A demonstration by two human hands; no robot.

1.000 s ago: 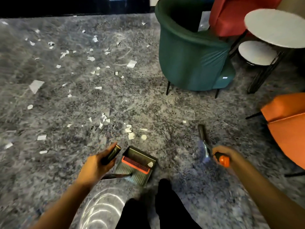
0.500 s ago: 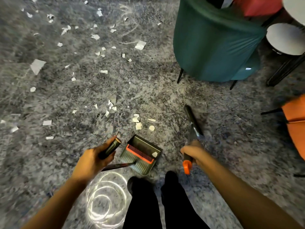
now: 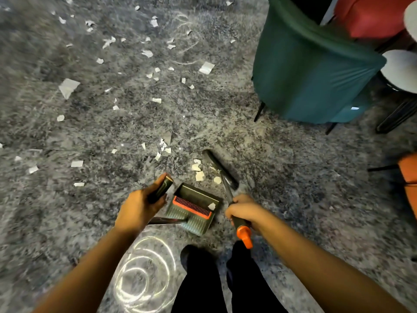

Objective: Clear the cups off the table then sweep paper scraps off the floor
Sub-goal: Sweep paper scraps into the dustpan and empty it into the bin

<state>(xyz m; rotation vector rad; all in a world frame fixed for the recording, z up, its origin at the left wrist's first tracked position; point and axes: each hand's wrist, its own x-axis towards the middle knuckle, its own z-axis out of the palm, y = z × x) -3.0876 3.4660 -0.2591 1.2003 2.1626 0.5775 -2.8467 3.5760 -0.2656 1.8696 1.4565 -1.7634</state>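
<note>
My left hand [image 3: 140, 206] grips the dark handle of a dustpan [image 3: 194, 207] that stands on the grey speckled floor in front of my feet; one white scrap lies inside it. My right hand [image 3: 244, 211] grips the broom handle, whose orange end [image 3: 244, 237] points back at me. The dark broom head [image 3: 220, 169] rests on the floor just beyond the pan, beside a small cluster of paper scraps [image 3: 198, 171]. Many more white paper scraps [image 3: 67, 86] lie scattered over the floor to the left and farther away.
A green armchair [image 3: 311, 71] stands at the upper right, with a red chair [image 3: 372, 16] and a white round table [image 3: 401, 73] behind it. An orange chair [image 3: 408, 175] shows at the right edge. My dark trouser legs [image 3: 216, 285] are at the bottom.
The broom head has swung left from the open floor on the right to just beyond the dustpan, beside the scrap cluster. My right hand moved left with it. The dustpan stayed put.
</note>
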